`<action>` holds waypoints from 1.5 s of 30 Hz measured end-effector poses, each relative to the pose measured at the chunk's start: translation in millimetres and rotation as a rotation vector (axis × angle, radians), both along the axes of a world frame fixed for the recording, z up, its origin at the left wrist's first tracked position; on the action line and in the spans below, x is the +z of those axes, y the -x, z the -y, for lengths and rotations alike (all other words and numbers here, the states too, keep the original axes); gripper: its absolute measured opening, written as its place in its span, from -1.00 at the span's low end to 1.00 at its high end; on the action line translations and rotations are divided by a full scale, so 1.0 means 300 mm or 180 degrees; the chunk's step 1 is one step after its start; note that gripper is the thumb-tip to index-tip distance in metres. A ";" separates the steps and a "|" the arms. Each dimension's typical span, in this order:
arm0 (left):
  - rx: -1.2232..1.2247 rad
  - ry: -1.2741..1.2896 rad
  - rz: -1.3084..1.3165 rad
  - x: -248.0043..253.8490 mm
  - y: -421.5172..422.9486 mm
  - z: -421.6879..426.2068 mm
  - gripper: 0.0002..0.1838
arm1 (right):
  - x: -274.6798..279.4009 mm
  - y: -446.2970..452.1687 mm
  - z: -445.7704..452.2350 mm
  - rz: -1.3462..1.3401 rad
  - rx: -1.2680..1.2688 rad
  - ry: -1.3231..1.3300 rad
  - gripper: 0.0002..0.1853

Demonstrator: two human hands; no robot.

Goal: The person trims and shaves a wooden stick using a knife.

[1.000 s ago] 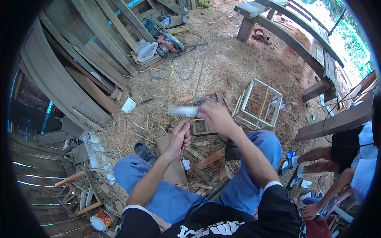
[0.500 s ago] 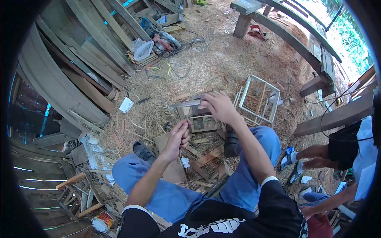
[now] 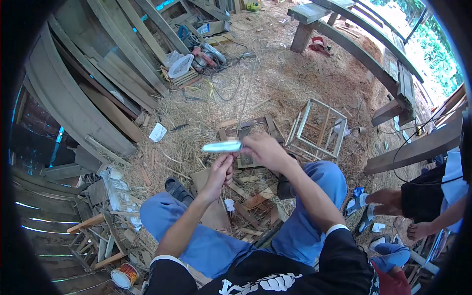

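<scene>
My right hand [image 3: 264,151] is wrapped round the handle end of a long flat blade [image 3: 222,147], which looks like a large knife and points left. Just below the blade, my left hand [image 3: 220,173] is closed in a pinch, its fingertips close to the blade's underside. What it pinches is too small and too hidden to name. Behind my hands a wooden frame [image 3: 271,126] lies on the ground, partly covered by my right hand.
A pale stool-like frame [image 3: 338,129] stands ahead to the right. Boards [image 3: 73,93] lean at the left. Wood scraps [image 3: 255,199] lie between my feet. A co-worker's hand [image 3: 419,230] shows at the right, near a wooden beam [image 3: 393,158].
The blade has dropped lower, closer to my left hand, after being raised above it. My right hand moved down with it. At the right, the co-worker's arm has risen.
</scene>
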State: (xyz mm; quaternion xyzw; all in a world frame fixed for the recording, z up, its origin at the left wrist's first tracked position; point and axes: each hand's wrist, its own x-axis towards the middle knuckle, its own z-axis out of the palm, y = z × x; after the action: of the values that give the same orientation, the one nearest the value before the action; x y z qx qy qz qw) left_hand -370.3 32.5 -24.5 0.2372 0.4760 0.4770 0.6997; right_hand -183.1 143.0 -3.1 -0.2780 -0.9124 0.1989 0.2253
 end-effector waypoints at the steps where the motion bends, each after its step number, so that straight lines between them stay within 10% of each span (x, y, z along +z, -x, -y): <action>1: 0.0034 0.0095 -0.0016 -0.019 -0.003 0.001 -0.73 | -0.013 0.009 0.007 -0.0210 0.0349 -0.0086 -0.75; 8: -0.0077 0.0007 -0.0094 0.019 -0.018 0.000 -0.69 | 0.037 -0.023 -0.061 0.0125 -0.0618 -0.0014 -0.77; 45: 0.0099 0.0187 0.0590 0.019 0.002 -0.037 -0.74 | 0.003 0.028 -0.042 -0.0046 -0.0628 -0.0192 -0.73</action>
State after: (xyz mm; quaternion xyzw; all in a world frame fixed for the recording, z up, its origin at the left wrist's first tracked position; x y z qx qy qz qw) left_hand -371.0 43.5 -18.9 0.1640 0.4266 0.4936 0.7399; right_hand -191.7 155.4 -2.2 -0.3581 -0.8845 0.1501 0.2587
